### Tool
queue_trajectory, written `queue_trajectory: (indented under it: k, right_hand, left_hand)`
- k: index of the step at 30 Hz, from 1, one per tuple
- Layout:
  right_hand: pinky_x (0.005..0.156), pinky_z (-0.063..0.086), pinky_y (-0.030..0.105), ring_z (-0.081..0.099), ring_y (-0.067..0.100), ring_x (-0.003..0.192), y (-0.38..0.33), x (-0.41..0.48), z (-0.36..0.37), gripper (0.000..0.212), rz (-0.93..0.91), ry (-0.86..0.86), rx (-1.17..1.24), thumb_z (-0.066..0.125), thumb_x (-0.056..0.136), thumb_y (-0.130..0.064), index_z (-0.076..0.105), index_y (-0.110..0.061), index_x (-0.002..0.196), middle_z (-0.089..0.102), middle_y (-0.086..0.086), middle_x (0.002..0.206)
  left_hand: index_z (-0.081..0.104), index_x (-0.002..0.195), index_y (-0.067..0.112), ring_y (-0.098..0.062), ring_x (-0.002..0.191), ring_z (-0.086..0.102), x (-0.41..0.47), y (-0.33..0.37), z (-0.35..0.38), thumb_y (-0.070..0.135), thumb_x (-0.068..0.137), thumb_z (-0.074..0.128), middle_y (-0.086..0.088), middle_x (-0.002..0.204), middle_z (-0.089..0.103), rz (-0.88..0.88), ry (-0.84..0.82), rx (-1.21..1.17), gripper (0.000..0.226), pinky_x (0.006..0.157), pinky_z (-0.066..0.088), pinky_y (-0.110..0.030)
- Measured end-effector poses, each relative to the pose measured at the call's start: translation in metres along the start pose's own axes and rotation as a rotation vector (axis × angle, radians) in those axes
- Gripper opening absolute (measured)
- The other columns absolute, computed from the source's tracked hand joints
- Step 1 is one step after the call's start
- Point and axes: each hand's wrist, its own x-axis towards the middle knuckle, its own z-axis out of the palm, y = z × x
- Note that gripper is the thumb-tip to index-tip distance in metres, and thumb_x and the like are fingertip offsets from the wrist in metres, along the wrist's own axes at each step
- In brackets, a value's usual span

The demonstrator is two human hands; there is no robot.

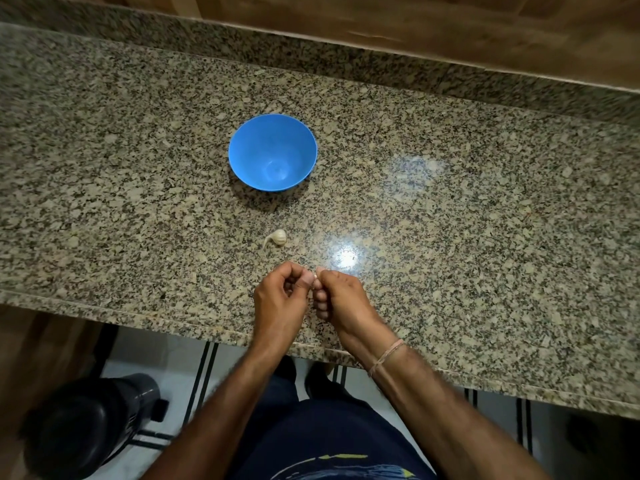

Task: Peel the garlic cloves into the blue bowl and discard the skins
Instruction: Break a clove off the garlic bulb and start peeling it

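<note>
Sitting between clove (316,276) and blue bowl (254,147) — garlic bulb (279,237).

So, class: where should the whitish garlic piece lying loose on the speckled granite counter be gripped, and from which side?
Pinch the whitish garlic piece across its rounded body, coming from above. It lies flat on the speckled granite counter, and its thin curled tail likely offers too little to hold.

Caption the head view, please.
Left hand and right hand pinch a clove over the counter; a garlic piece lies before the empty blue bowl.
</note>
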Motion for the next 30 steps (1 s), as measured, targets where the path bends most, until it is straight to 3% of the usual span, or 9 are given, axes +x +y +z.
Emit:
queue_trajectory:
  k: [2,4,8,11,14,16,20,26,30]
  right_hand:
    - [0.052,0.040,0.019,0.042,0.007,0.056,0.002,-0.001,0.002,0.036,-0.178,0.100,-0.243,0.053,0.108,-0.033,0.057,-0.015,0.077,0.050,-0.005,0.064]
    - [0.051,0.041,0.015,0.041,0.003,0.054,0.004,-0.001,0.003,0.039,-0.315,0.171,-0.408,0.053,0.108,-0.035,0.055,-0.016,0.074,0.050,-0.005,0.066]
    - [0.049,0.039,0.009,0.041,-0.003,0.049,0.008,0.006,0.001,0.038,-0.270,0.216,-0.367,0.053,0.108,-0.035,0.057,-0.015,0.076,0.053,-0.005,0.067]
    - [0.052,0.040,0.010,0.047,-0.004,0.050,0.013,0.013,-0.006,0.037,-0.352,0.254,-0.520,0.060,0.105,-0.035,0.058,-0.022,0.070,0.056,-0.011,0.064]
    - [0.068,0.050,0.008,0.060,-0.009,0.071,0.021,0.020,-0.012,0.009,-0.440,0.249,-0.677,0.071,0.099,-0.023,0.077,-0.017,0.097,0.071,-0.009,0.086]
    - [0.082,0.054,0.011,0.065,-0.002,0.088,0.023,0.022,-0.012,0.021,-0.498,0.273,-0.764,0.071,0.098,-0.015,0.075,-0.014,0.119,0.073,-0.004,0.107]
    - [0.081,0.057,0.015,0.071,0.001,0.092,0.013,0.014,-0.003,0.020,-0.499,0.204,-0.535,0.076,0.095,-0.020,0.076,-0.014,0.114,0.076,-0.007,0.105]
    - [0.082,0.064,0.036,0.075,0.009,0.086,0.017,0.013,0.006,0.007,-0.461,0.288,-0.401,0.076,0.094,-0.018,0.079,-0.012,0.095,0.077,-0.005,0.088]
    - [0.079,0.065,0.034,0.075,0.007,0.086,0.017,0.010,0.010,0.006,-0.520,0.309,-0.417,0.076,0.094,-0.011,0.080,-0.011,0.098,0.078,-0.006,0.088]
  left_hand:
    - [0.071,0.091,0.019,-0.015,0.076,0.068,0.002,-0.001,0.000,0.025,0.102,0.064,-0.001,0.087,0.073,-0.121,-0.034,-0.130,0.015,0.068,0.056,-0.029]
    - [0.074,0.094,0.015,-0.019,0.089,0.072,0.003,-0.002,0.001,0.023,0.102,0.064,-0.003,0.093,0.075,-0.223,-0.054,-0.298,0.014,0.081,0.060,-0.033]
    - [0.071,0.096,0.020,-0.013,0.085,0.068,0.006,-0.003,0.001,0.024,0.100,0.066,0.002,0.091,0.073,-0.137,0.042,-0.142,0.008,0.077,0.056,-0.026]
    - [0.073,0.094,0.016,-0.014,0.084,0.068,0.015,-0.008,-0.005,0.025,0.098,0.068,-0.002,0.091,0.074,-0.215,0.059,-0.279,0.011,0.075,0.056,-0.027]
    - [0.073,0.091,0.008,-0.012,0.074,0.064,0.021,-0.013,-0.010,0.024,0.097,0.070,-0.004,0.082,0.072,-0.289,-0.025,-0.365,0.017,0.069,0.052,-0.024]
    - [0.073,0.090,0.006,-0.014,0.074,0.064,0.024,-0.017,-0.011,0.024,0.097,0.070,-0.004,0.080,0.071,-0.294,-0.067,-0.354,0.020,0.071,0.052,-0.027]
    - [0.076,0.089,0.014,-0.017,0.090,0.074,0.031,-0.022,-0.011,0.029,0.097,0.071,0.000,0.087,0.077,-0.264,-0.131,-0.247,0.018,0.089,0.059,-0.040]
    - [0.072,0.084,0.020,-0.016,0.067,0.061,0.034,-0.015,-0.012,0.035,0.103,0.059,-0.006,0.078,0.071,-0.074,-0.177,0.044,0.027,0.061,0.051,-0.037]
    - [0.074,0.093,0.018,-0.016,0.081,0.069,0.038,-0.017,-0.017,0.031,0.107,0.055,-0.004,0.086,0.074,-0.117,-0.268,-0.003,0.027,0.073,0.057,-0.039]
